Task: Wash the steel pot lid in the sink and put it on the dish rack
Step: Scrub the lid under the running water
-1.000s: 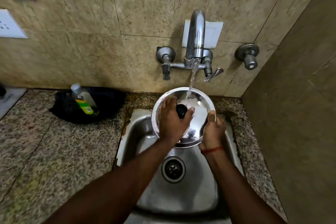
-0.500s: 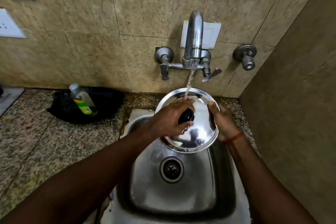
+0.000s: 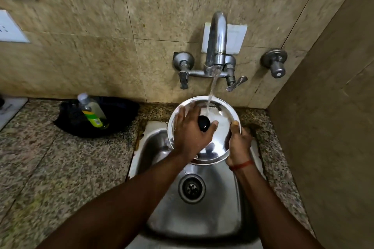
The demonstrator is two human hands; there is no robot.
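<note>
The round steel pot lid (image 3: pixel 220 137) with a black knob (image 3: pixel 204 123) is held over the steel sink (image 3: pixel 202 218), under the stream running from the wall tap (image 3: pixel 216 46). My left hand (image 3: pixel 190 135) lies flat on the lid's top face, fingers spread beside the knob. My right hand (image 3: pixel 238 143) grips the lid's right rim, thumb on top. Water strikes the lid just above the knob. No dish rack is in view.
A dish-soap bottle (image 3: pixel 92 111) leans in a black bowl-like holder (image 3: pixel 97 117) on the granite counter (image 3: pixel 50 168) left of the sink. A second valve (image 3: pixel 276 64) juts from the wall at right. A tiled side wall closes the right side. The drain (image 3: pixel 191 188) is uncovered.
My left hand has let go of the knob and spread flat across the lid's left side. My right hand has shifted down the right rim. The lid stays under the stream.
</note>
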